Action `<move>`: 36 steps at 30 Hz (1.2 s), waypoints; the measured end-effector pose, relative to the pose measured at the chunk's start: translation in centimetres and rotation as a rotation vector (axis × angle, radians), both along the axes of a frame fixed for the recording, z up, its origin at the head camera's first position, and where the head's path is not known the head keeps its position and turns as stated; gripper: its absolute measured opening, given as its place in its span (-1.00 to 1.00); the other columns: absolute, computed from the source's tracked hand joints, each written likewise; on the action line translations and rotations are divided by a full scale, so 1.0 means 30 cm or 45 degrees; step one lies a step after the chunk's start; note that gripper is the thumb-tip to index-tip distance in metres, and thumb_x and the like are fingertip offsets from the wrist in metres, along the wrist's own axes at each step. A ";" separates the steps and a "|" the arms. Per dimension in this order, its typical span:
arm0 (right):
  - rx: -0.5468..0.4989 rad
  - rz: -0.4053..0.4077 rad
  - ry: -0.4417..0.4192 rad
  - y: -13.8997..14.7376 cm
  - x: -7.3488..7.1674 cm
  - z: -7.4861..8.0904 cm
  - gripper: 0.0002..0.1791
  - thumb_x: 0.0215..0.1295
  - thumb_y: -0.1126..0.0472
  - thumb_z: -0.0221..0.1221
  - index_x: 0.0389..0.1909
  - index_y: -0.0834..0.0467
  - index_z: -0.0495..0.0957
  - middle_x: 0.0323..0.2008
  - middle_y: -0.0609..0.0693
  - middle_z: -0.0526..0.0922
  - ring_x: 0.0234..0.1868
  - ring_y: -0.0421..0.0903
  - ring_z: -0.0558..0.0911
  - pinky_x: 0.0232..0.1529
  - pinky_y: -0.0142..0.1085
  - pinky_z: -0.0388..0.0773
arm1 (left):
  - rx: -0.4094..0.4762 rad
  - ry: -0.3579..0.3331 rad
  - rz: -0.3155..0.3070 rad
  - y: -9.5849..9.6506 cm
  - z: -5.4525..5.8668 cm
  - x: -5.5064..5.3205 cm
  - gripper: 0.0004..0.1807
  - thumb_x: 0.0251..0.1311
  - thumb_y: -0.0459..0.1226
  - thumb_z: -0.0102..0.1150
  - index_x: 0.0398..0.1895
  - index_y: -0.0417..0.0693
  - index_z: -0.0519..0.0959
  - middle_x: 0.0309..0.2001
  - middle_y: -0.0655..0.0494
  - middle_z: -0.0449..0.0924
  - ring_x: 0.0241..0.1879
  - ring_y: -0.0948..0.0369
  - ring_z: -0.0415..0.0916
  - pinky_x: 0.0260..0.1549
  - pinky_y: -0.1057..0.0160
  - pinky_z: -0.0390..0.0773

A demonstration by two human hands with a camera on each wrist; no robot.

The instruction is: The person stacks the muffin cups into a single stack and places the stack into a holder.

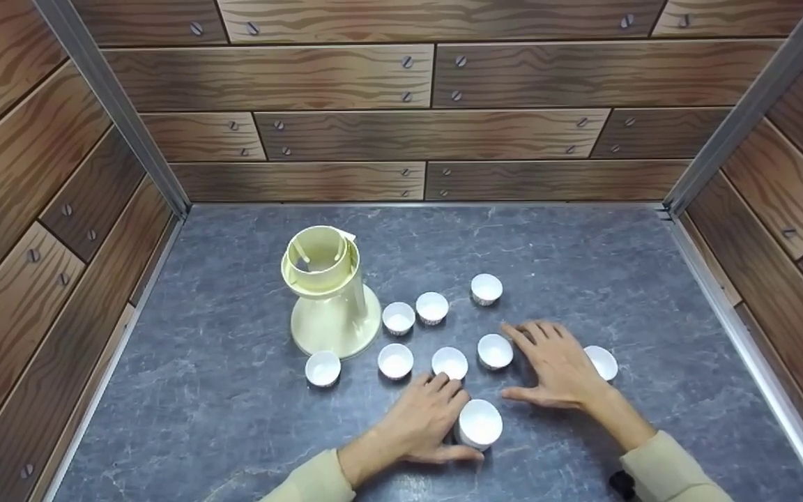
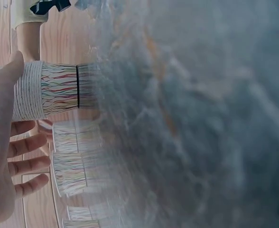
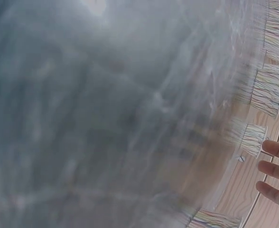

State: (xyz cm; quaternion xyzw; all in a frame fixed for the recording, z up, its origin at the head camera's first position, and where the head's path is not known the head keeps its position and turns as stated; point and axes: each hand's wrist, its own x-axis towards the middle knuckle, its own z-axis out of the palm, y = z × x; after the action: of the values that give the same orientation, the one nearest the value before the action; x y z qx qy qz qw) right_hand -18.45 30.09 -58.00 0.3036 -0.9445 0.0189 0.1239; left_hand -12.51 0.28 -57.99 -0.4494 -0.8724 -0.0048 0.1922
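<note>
My left hand (image 1: 426, 422) holds the side of a stack of small white cups (image 1: 480, 423), thumb in front and fingers behind. In the left wrist view, the stack (image 2: 59, 90) shows several nested rims above a body with thin coloured wavy lines. Those left fingers (image 2: 29, 167) are spread, and the knuckle side overlaps another cup (image 1: 450, 363) in the head view. My right hand (image 1: 558, 366) is spread, with nothing in its grasp. Its fingertips are close to a single cup (image 1: 495, 351), while one more cup (image 1: 601, 363) is partly hidden behind that hand.
A cream-coloured plastic stand (image 1: 335, 321) with an open ring top is at the left. More upright cups stand near it, including one in front (image 1: 323, 369), two beside it (image 1: 399, 318) and one farther back (image 1: 486, 289). Wood-patterned walls (image 1: 346, 136) enclose the grey marbled table (image 1: 234, 348).
</note>
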 end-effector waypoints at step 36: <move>0.019 -0.038 -0.109 -0.032 -0.035 0.002 0.23 0.05 -0.71 0.14 0.57 0.04 0.32 0.25 0.15 0.60 0.29 0.18 0.56 0.33 0.16 0.47 | 0.003 -0.006 0.000 -0.048 -0.008 -0.011 -0.25 0.25 0.53 -0.05 -0.05 0.09 0.51 -0.15 0.21 0.58 -0.09 0.21 0.53 -0.08 0.24 0.48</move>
State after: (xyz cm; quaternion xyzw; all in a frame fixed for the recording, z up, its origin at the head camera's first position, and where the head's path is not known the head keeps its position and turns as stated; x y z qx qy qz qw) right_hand -19.51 29.12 -57.95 0.2895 -0.9534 0.0231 0.0814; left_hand -12.83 -1.16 -58.24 -0.4491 -0.8729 -0.0069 0.1904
